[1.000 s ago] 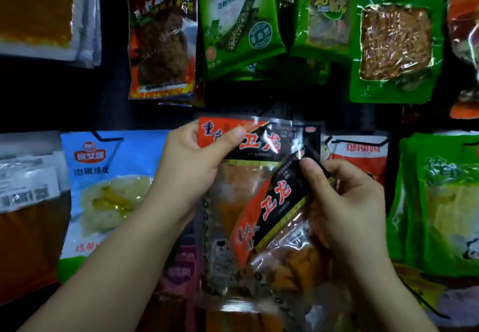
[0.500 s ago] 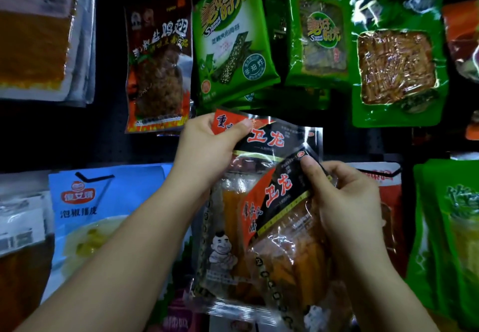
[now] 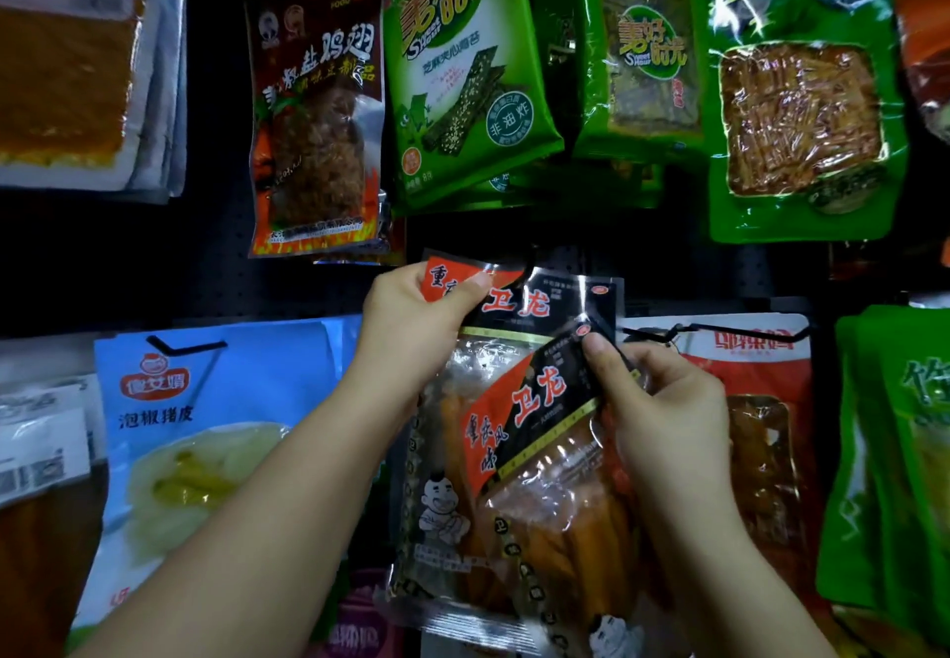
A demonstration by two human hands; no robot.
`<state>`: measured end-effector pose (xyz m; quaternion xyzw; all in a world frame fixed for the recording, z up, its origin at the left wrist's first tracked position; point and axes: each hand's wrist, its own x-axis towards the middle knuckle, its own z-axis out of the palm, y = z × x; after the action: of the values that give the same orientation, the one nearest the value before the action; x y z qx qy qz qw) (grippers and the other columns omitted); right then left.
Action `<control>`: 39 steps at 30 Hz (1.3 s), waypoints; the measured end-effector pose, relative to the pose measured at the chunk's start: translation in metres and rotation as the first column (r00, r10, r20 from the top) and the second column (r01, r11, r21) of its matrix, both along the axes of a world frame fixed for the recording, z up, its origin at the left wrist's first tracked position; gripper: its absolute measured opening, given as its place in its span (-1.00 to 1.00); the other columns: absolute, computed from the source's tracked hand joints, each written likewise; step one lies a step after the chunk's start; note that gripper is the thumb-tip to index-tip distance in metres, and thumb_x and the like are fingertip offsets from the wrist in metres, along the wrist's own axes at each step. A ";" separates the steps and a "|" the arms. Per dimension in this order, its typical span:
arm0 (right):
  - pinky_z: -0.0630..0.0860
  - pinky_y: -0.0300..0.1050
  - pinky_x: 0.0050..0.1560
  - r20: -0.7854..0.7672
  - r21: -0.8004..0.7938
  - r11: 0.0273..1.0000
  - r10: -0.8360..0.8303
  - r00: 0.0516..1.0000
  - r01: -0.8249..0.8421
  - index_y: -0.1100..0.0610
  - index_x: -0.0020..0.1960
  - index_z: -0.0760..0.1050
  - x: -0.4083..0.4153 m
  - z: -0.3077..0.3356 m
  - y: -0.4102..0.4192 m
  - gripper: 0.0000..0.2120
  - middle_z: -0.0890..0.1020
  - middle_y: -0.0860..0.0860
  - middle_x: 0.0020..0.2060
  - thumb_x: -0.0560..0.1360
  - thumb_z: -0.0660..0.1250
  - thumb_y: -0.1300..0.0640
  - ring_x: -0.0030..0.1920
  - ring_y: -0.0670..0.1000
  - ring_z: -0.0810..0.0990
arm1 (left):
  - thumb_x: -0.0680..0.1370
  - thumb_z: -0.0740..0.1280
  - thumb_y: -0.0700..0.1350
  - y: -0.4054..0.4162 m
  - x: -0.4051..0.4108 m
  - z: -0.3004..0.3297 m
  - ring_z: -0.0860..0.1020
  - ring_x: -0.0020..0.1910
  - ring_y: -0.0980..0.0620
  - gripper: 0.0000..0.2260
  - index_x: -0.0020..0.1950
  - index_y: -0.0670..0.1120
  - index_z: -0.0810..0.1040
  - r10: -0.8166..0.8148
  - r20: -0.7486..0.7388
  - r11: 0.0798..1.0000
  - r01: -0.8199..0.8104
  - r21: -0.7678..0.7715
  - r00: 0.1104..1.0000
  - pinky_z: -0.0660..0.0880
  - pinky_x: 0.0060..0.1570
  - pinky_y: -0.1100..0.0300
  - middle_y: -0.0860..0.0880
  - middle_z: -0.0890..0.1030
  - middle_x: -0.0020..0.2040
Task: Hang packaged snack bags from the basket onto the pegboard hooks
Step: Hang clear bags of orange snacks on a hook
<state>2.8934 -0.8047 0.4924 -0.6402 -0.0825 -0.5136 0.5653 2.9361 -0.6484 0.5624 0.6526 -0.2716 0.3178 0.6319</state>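
Two red-and-black clear snack bags with orange strips are held up against the dark pegboard. My left hand pinches the top left corner of the rear bag, which hangs upright. My right hand pinches the top right corner of the front bag, which tilts and overlaps the rear one. The hook behind the bags is hidden. The basket is out of view.
Hung bags surround the spot: a dark red chicken-wing bag and green seaweed bags above, a blue bag to the left, a red bag on a black hook to the right, green bags at far right.
Both hands and their two bags have risen along the pegboard, nearer the upper row of hung bags. The grips stay the same.
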 end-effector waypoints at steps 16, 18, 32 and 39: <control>0.60 0.20 -0.15 -0.265 0.020 1.000 -0.009 0.964 0.015 0.08 -0.16 0.61 0.101 -0.028 -0.018 -0.75 0.69 0.08 -0.29 0.45 0.39 -0.12 -0.23 0.15 0.66 | 0.47 0.43 -0.09 -0.015 0.097 -0.055 0.54 -0.25 0.15 -0.92 -0.16 -0.05 0.56 0.025 -0.289 0.985 -0.072 -0.154 0.957 0.39 -0.53 0.43 0.01 0.62 -0.17; 0.61 0.19 -0.13 -0.291 0.010 0.999 -0.035 0.956 0.040 0.06 -0.14 0.61 0.113 -0.027 -0.019 -0.75 0.68 0.04 -0.27 0.46 0.37 -0.13 -0.22 0.11 0.66 | 0.47 0.43 -0.09 -0.018 0.106 -0.055 0.55 -0.25 0.11 -0.91 -0.18 -0.05 0.55 0.037 -0.302 0.983 -0.089 -0.159 0.952 0.40 -0.50 0.40 -0.01 0.62 -0.17; 0.54 -0.07 -0.26 -0.128 0.175 0.982 -0.055 0.990 0.077 0.03 -0.20 0.56 0.088 -0.040 -0.019 -0.81 0.64 0.00 -0.28 0.44 0.40 -0.08 -0.24 0.03 0.62 | 0.47 0.39 0.04 -0.009 0.079 -0.082 0.43 0.18 0.11 -0.67 0.18 0.11 0.38 0.168 -0.166 0.976 -0.188 -0.114 0.972 0.39 0.18 0.16 0.08 0.44 0.19; 0.46 -0.14 -0.32 0.068 0.244 0.970 0.002 0.998 -0.019 0.04 -0.22 0.49 0.045 -0.020 0.001 -0.82 0.49 0.16 -0.38 0.50 0.36 -0.01 -0.37 -0.02 0.45 | 0.26 0.24 0.46 -0.006 0.012 -0.088 0.60 0.06 0.18 -0.44 0.03 0.10 0.61 -0.192 -0.057 0.980 0.188 -0.069 0.980 0.50 0.18 0.08 0.12 0.67 0.02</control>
<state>2.9386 -0.8037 0.4729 -0.5476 -0.0412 -0.5383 0.6392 2.9478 -0.6546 0.4739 0.6131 -0.3023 0.2438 0.6879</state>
